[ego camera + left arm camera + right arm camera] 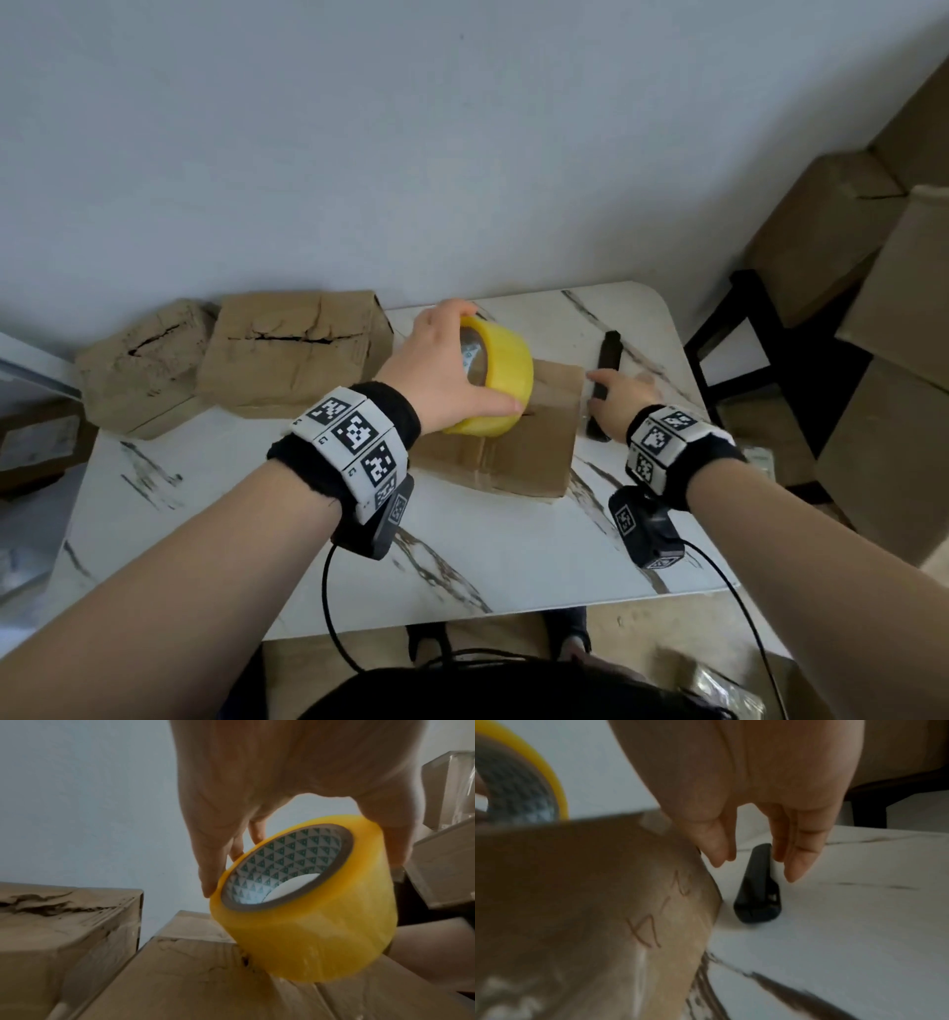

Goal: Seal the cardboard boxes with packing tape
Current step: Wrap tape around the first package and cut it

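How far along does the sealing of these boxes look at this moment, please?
Done: a tape strip already runs along the near part of the centre box's seam. In hand: the left hand grips the yellow tape roll on that box, while the right hand reaches over the black cutter, not yet gripping it. Left: cutting the tape, and two boxes at the back left still show open cracks along their tops.

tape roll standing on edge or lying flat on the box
On edge, tilted: the tape roll touches the box by its rim, its core facing sideways, held by the left hand.
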`<action>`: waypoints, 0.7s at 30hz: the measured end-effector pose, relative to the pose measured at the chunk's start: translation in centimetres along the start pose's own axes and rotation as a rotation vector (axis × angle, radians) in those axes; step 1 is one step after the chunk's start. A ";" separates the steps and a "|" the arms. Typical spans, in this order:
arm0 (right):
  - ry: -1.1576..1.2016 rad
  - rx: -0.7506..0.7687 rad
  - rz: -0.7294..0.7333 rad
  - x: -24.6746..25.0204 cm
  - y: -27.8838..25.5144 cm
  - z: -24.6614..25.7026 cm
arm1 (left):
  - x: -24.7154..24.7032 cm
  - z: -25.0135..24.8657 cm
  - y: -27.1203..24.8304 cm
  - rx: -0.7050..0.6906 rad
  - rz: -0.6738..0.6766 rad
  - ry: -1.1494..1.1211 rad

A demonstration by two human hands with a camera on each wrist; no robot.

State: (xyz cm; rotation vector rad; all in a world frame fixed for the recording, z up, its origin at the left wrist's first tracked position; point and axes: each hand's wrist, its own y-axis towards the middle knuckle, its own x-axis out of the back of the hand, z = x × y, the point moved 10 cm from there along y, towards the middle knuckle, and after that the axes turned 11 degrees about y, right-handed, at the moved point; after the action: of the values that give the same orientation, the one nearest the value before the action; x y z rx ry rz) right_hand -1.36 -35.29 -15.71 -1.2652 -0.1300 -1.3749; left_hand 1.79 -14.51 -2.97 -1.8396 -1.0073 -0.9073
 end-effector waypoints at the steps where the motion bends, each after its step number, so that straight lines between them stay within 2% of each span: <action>1: -0.045 -0.014 0.011 -0.7 0.3 -0.1 | -0.1 0.1 0.0 -0.001 -0.005 -0.019; 4: -0.123 -0.024 -0.022 -1.4 0.6 0.3 | -0.1 0.4 -0.2 0.000 -0.027 -0.077; 8: -0.036 -0.035 -0.019 -1.1 1.1 0.2 | 0.5 1.1 -0.6 0.007 -0.061 -0.129; 10: 0.096 -0.048 -0.032 -0.2 1.1 0.2 | 0.9 1.8 -0.7 0.033 -0.076 -0.135; 13: 0.430 -0.008 -0.151 2.4 0.7 0.9 | 1.3 2.6 -0.5 0.059 -0.053 -0.177; 16: 0.632 0.095 -0.186 4.4 -0.1 3.2 | 0.9 3.4 -0.2 0.074 0.028 -0.428; 18: 0.604 0.193 -0.189 5.3 -0.8 5.3 | 0.7 3.8 -0.4 0.080 0.075 -0.584; 21: 0.602 0.329 -0.157 5.4 -2.3 8.3 | 0.6 3.6 -0.7 0.037 0.124 -0.691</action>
State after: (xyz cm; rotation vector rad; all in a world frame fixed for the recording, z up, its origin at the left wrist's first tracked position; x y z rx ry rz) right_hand 3.29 -32.16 -7.22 -0.5446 -0.0341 -1.7326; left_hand 2.12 -10.83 -3.65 -2.2058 -1.2783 -0.1559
